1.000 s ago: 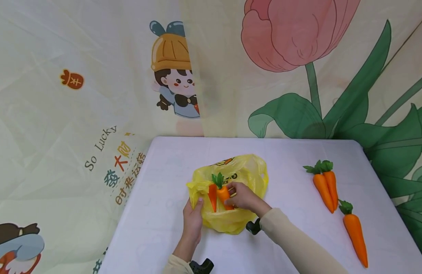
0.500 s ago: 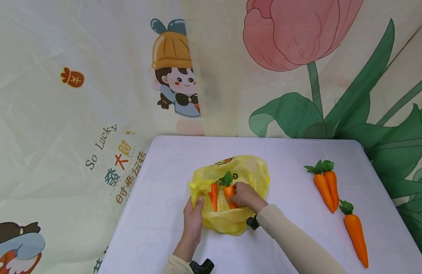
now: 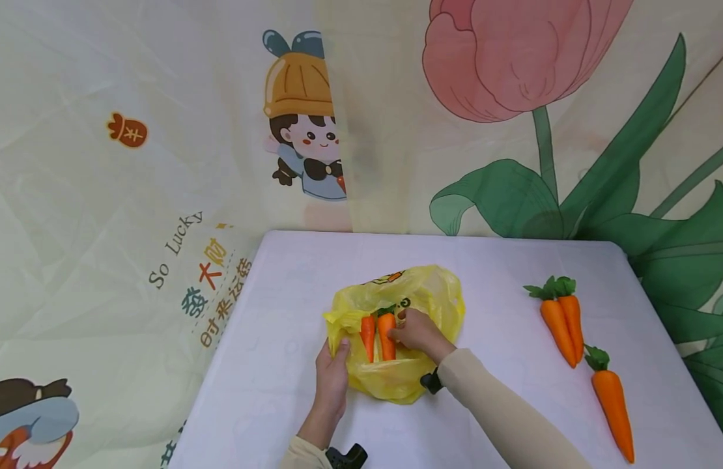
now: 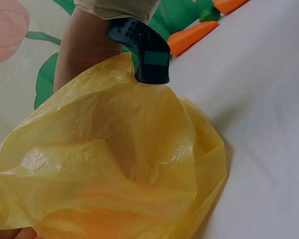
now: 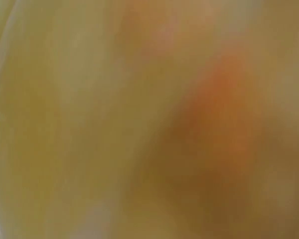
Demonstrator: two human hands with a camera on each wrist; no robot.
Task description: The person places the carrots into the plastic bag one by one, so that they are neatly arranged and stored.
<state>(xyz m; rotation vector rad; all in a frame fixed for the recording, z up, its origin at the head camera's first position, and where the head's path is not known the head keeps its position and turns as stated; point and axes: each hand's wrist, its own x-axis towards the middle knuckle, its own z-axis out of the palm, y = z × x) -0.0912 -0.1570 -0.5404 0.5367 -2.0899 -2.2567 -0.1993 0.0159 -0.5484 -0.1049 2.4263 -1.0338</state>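
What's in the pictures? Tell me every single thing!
Plastic bag: one, yellow, middle of the table
Carrots: two, orange, inside the bag
More carrots: three, orange with green tops, right side of the table
Table: one, white, under the bag
Backdrop: count unclear, pale, behind the table
Printed flower: one, pink with green leaves, top right
Printed cartoon figures: two, multicoloured, upper middle and lower left
Printed pouch: one, red-orange, left
Printed writing: several lines, multicoloured, left
Wrist devices: two, black, one at each wrist
Sleeves: two, beige, bottom
Left hand: one, gripping the bag's left edge
Right hand: one, in the bag's opening
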